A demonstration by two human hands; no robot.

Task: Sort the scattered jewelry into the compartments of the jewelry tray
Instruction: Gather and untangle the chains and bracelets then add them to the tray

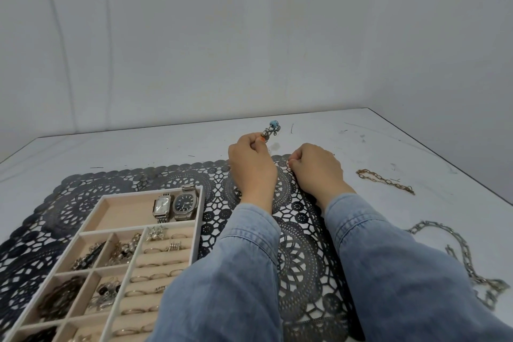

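**Beaded charm piece (270, 130) held up, not yet sorted**

The left hand (252, 159) pinches its lower end with curled fingers, above the far edge of the black lace mat (83, 191). The right hand (316, 168) is curled just beside; whether it holds anything I cannot tell. A good way, I think: carry the piece low to the jewelry tray (198, 211) and lay it into a compartment with room, without dropping. A gold chain (385, 181) lies apart at the right.

Metal chain (385, 181), lacy black mat (83, 197), denim sleeves (388, 272), matt table (416, 147).
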